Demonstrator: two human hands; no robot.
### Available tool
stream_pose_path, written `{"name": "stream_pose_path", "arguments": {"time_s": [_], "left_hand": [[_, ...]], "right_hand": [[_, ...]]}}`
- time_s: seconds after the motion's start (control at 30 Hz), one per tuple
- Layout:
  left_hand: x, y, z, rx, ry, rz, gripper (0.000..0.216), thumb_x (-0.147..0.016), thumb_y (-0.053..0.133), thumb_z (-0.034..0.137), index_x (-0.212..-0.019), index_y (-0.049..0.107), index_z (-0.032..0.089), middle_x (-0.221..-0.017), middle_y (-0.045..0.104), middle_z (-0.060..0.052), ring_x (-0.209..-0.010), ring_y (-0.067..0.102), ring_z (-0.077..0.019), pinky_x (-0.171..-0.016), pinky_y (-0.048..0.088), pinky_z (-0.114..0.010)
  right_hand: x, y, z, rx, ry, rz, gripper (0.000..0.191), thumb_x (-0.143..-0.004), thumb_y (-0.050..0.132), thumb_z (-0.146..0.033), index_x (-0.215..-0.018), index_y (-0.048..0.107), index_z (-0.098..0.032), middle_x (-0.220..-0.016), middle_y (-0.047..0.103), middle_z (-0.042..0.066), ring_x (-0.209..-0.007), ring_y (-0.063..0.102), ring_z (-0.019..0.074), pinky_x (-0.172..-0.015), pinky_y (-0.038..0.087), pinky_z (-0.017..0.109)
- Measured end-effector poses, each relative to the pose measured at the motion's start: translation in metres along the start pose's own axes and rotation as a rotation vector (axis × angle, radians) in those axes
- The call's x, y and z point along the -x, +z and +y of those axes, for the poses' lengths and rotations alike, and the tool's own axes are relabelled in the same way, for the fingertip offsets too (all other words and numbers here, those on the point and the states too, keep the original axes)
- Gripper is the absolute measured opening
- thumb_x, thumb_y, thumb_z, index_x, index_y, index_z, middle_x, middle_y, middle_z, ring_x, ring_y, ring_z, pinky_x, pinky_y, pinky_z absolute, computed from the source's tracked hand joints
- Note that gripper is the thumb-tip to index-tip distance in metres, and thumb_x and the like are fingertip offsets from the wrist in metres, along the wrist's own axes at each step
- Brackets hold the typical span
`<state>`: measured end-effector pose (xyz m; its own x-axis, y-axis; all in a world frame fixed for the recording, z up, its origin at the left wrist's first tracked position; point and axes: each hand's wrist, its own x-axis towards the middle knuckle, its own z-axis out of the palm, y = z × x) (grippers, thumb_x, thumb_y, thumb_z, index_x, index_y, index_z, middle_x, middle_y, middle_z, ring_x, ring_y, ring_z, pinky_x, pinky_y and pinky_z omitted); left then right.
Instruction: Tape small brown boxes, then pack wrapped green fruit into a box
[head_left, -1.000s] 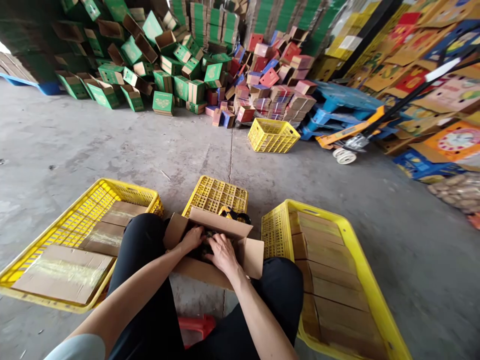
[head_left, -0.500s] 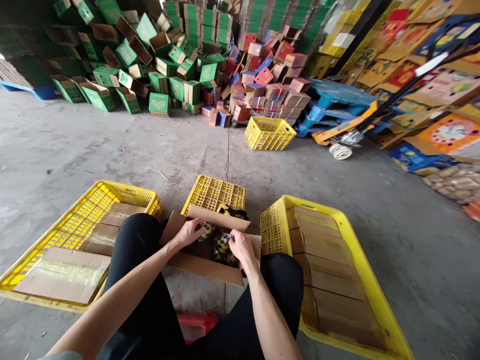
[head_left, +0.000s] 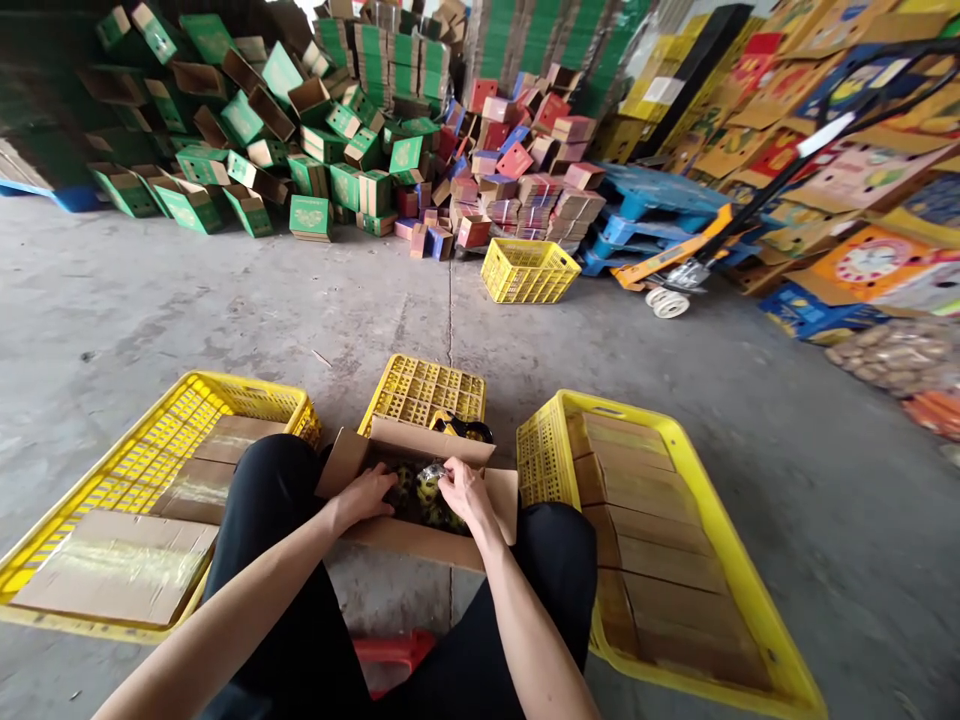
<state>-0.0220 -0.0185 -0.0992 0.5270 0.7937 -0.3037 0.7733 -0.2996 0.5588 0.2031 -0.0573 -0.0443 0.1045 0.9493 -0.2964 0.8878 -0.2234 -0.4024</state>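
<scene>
An opened cardboard box [head_left: 420,540] stands between my knees with its flaps folded out. Inside lie clear plastic bags [head_left: 429,482] of yellow-and-dark round items, too small to identify. My right hand [head_left: 465,492] pinches the crumpled top of one bag at the box's right side. At the left end of the box, my left hand [head_left: 367,497] reaches in beside the bags, thumb and fingers apart; its fingertips are partly hidden. A yellow-and-black tape dispenser [head_left: 463,427] lies just behind the box, on an upturned yellow crate [head_left: 427,385].
Yellow crates with packed cartons flank me, the left crate [head_left: 180,430] and the right crate [head_left: 720,520]. A red plastic piece [head_left: 394,650] is below my legs. Farther off are another yellow crate [head_left: 531,272], a pallet jack [head_left: 679,275], blue pallets [head_left: 652,200] and heaped green boxes [head_left: 311,215].
My left hand has gone from a pinch at the bags to fingers apart, lower at the box's left side. My right hand keeps its pinch, slightly shifted. The view has turned slightly right.
</scene>
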Motion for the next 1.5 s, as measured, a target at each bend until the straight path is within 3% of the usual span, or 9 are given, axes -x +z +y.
{"name": "stream_pose_path", "arguments": {"time_s": [0.17,0.5,0.67,0.77,0.97,1.13,1.27,1.4,1.5], "left_hand": [[-0.003,-0.001,-0.001,-0.096,-0.08,0.004,0.017,-0.078,0.069,0.007,-0.09,0.071,0.02,-0.101,0.073,-0.009,-0.096,0.074,-0.0292,-0.089,0.054,-0.034],[0.002,-0.021,0.001,-0.055,-0.008,0.246,0.045,-0.105,0.036,0.016,-0.145,0.056,0.02,-0.144,0.063,-0.012,-0.128,0.064,-0.0241,-0.106,0.052,-0.032],[-0.004,-0.003,0.008,0.002,0.246,0.046,0.043,-0.102,0.053,0.027,-0.144,0.062,0.023,-0.147,0.065,-0.009,-0.141,0.054,-0.0268,-0.12,0.041,-0.039],[-0.007,0.009,0.005,-0.05,0.209,-0.06,0.036,-0.091,0.068,0.022,-0.127,0.074,0.024,-0.143,0.067,-0.01,-0.14,0.054,-0.0325,-0.121,0.039,-0.045],[-0.009,0.008,0.002,-0.096,0.128,-0.054,0.039,-0.086,0.072,0.017,-0.124,0.076,0.024,-0.147,0.062,-0.012,-0.138,0.054,-0.0356,-0.121,0.036,-0.05],[-0.009,0.001,0.012,-0.073,0.159,-0.043,0.034,-0.083,0.075,0.015,-0.116,0.077,0.021,-0.137,0.065,-0.015,-0.139,0.048,-0.0406,-0.12,0.031,-0.058],[-0.03,0.014,0.013,0.043,0.216,-0.111,0.033,-0.085,0.073,0.019,-0.119,0.072,0.018,-0.126,0.069,-0.014,-0.121,0.062,-0.0327,-0.111,0.044,-0.047],[-0.048,0.023,0.012,0.236,0.245,-0.12,0.047,-0.084,0.076,0.028,-0.127,0.063,0.018,-0.125,0.069,-0.009,-0.114,0.065,-0.0254,-0.102,0.05,-0.037],[-0.05,0.013,0.016,0.537,0.158,-0.112,0.053,-0.078,0.081,0.038,-0.123,0.065,0.015,-0.11,0.072,-0.008,-0.1,0.067,-0.0224,-0.089,0.054,-0.034]], "right_hand": [[-0.001,-0.002,0.005,-0.018,0.024,0.002,0.038,-0.095,0.057,-0.013,-0.131,0.067,-0.017,-0.125,0.076,0.014,-0.115,0.072,0.0281,-0.098,0.049,0.032],[0.001,0.016,-0.018,-0.252,-0.232,-0.197,0.046,-0.106,0.048,-0.026,-0.15,0.058,-0.029,-0.122,0.079,0.003,-0.111,0.075,0.021,-0.094,0.06,0.032],[-0.002,-0.003,0.002,0.02,-0.141,-0.134,0.044,-0.103,0.044,-0.01,-0.141,0.065,-0.017,-0.145,0.066,0.014,-0.135,0.062,0.0237,-0.117,0.043,0.034],[0.001,-0.004,0.012,0.119,-0.081,-0.198,0.041,-0.094,0.065,-0.014,-0.135,0.067,-0.015,-0.136,0.07,0.02,-0.129,0.066,0.0308,-0.109,0.048,0.038],[0.011,0.018,-0.009,0.264,-0.062,-0.264,0.082,-0.08,0.083,-0.014,-0.153,0.047,-0.015,-0.127,0.073,0.024,-0.121,0.07,0.0367,-0.096,0.054,0.039],[0.01,0.022,-0.019,0.236,-0.11,-0.28,0.063,-0.089,0.061,-0.001,-0.148,0.054,-0.022,-0.12,0.077,0.017,-0.116,0.073,0.0321,-0.098,0.053,0.039],[0.006,0.027,-0.007,0.1,-0.135,-0.236,0.053,-0.096,0.05,-0.005,-0.146,0.056,-0.022,-0.135,0.071,0.013,-0.128,0.066,0.0283,-0.107,0.049,0.038],[0.002,0.022,0.01,-0.088,-0.053,0.007,0.044,-0.092,0.055,-0.007,-0.133,0.067,-0.019,-0.115,0.077,0.01,-0.113,0.071,0.0266,-0.103,0.052,0.04],[-0.002,0.01,0.021,-0.307,-0.003,0.013,0.037,-0.091,0.058,-0.011,-0.125,0.071,-0.018,-0.098,0.079,0.005,-0.096,0.073,0.0213,-0.097,0.055,0.036]]}}
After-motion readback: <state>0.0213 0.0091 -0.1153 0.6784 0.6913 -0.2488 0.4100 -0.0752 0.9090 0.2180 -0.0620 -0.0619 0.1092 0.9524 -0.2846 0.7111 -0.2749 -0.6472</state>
